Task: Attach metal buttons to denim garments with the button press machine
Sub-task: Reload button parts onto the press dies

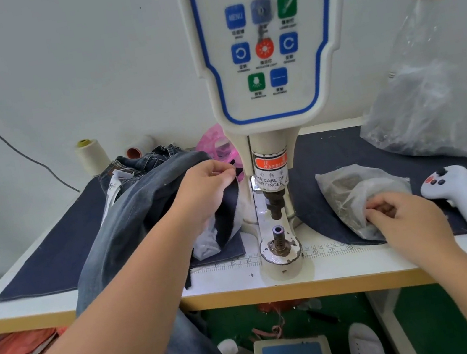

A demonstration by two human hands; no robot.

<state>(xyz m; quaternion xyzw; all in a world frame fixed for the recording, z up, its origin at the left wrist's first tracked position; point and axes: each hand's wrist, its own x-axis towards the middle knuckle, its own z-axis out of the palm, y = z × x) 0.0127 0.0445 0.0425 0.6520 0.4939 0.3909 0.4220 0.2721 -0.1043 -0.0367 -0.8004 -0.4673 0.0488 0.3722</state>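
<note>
My left hand (209, 190) pinches denim garment (126, 214) edge beside button press machine (274, 201), ready for die; right hand (400, 209) fingers curl in button bag (351, 196) on tabletop (350, 262), fetching button

Press machine (276, 100): cream-white body, blue-outlined panel with blue, green and red buttons. Left of it, faded blue-grey jeans (126, 214) lie on a dark navy mat (53, 258). Right of it, a white controller (464, 198).

White button press machine (279, 106): blue key (235, 16) reads "MENU"; below it, orange-and-white label (272, 171) reads "WARNING", "TAKE CARE OF YOUR FINGER". Printed ruler strip (332, 250) at its base shows 13, 14, 18, 19, 20.
</note>
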